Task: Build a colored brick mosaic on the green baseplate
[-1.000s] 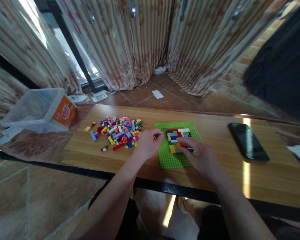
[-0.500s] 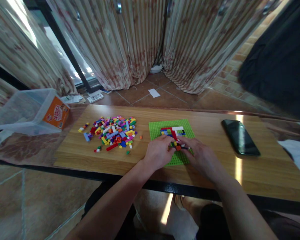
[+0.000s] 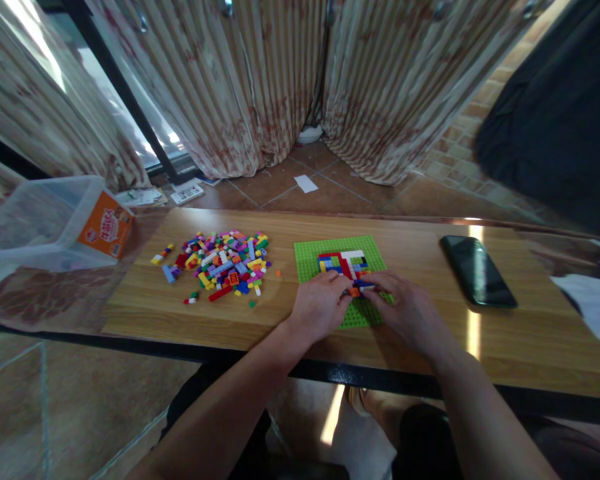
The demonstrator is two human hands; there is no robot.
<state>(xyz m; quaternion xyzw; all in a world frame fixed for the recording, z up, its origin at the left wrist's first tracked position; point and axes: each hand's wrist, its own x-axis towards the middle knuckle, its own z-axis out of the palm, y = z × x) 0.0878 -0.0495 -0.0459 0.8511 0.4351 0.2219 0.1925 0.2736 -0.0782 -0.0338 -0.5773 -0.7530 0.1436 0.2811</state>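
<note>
In the head view, a green baseplate [image 3: 307,250] lies on the wooden counter [image 3: 410,250], with a low brick build [image 3: 347,263] on it in red, white, blue and yellow. Both hands are over the baseplate's near half and cover part of the build. The left hand [image 3: 321,303] comes in over its left side, fingers curled and narrow, tips by an orange brick [image 3: 354,292]; whether it grips anything cannot be told. The right hand [image 3: 403,308] comes in over its right side, thumb and fingers close together at a dark blue piece [image 3: 363,285]; whether they pinch it or press it cannot be told.

Left of the baseplate is a loose brick pile [image 3: 230,263], and between the two sits a small orange piece [image 3: 279,273]. A clear plastic box [image 3: 40,217] stands farther left, well apart from the baseplate. Right of the baseplate lies a dark phone [image 3: 479,272]. Beyond it, on the floor, is a white paper [image 3: 306,183], with curtains [image 3: 275,87] behind.
</note>
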